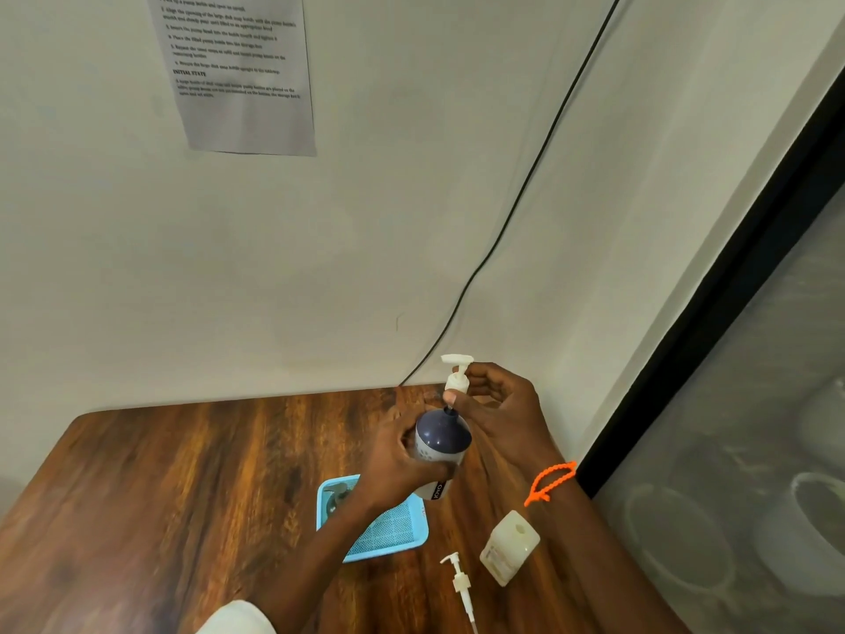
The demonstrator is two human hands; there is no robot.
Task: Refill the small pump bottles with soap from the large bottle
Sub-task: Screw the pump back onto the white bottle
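Two hands meet above the wooden table [183, 487]. The left hand [393, 459] is curled around a small pump bottle [440, 443] with a dark blue top and a pale body, and holds it up in the air, a little tilted. On the lower part of this bottle there is dark writing that looks like "JOYO", but it is partly hidden and not sure. The right hand [498, 414] pinches the collar of a white pump head [457, 375] with thumb and fingers, just above the open neck of the bottle; the thin tube of the pump goes down into the neck.

Below the left hand a light blue tray [388, 537] lies on the table, with something grey inside, half covered by the arm. Below the right wrist, which wears an orange bead bracelet [551, 482], stands a pale square bottle [510, 546] without its pump; its label is too small to read. Near it, toward the person, a second white pump [459, 583] lies flat on the table.

On the wall above the hands hangs a printed sheet [242, 70]. Only the heading "INITIAL STATE" can be read; the other lines are blurred. A black cable [526, 194] runs down the wall to the table.
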